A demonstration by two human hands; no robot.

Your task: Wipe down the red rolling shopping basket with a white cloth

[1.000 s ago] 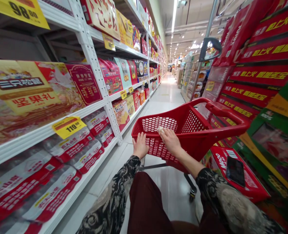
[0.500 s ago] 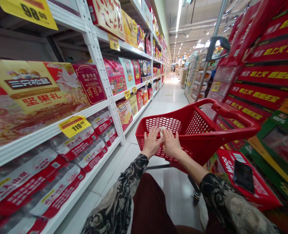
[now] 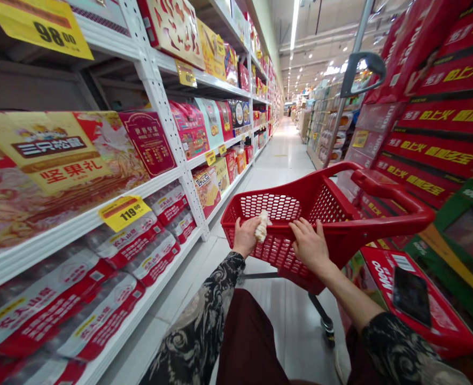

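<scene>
The left hand [image 3: 244,238] grasps a small crumpled cream-white wad [image 3: 262,226], which looks like soft cloth or paper. The wad is long and uneven, with many folds, and it sticks out beside the thumb, in front of the near rim of a red plastic shopping cart [image 3: 336,243]. If it presses on this rim, I cannot tell. The right hand [image 3: 310,245] holds nothing; its fingers are spread and lie over the same rim, apart from the wad.

The cart has walls with rows of oblong holes; its bottom is mostly hidden behind the near wall. To the right, a closed red cardboard carton [image 3: 447,318] carries a black flat phone [image 3: 411,295] on its top.

On the left, the lowest level of a white metal rack [image 3: 153,85] contains red-and-white wrapped packs of clear plastic bottles [image 3: 47,302]. Above them stands a wide yellow-and-red printed gift carton [image 3: 60,152], closed. Farther along, the shelves hold colourful boxes [image 3: 212,120], and opposite rises a stack of red cartons with yellow lettering [image 3: 436,152].
</scene>
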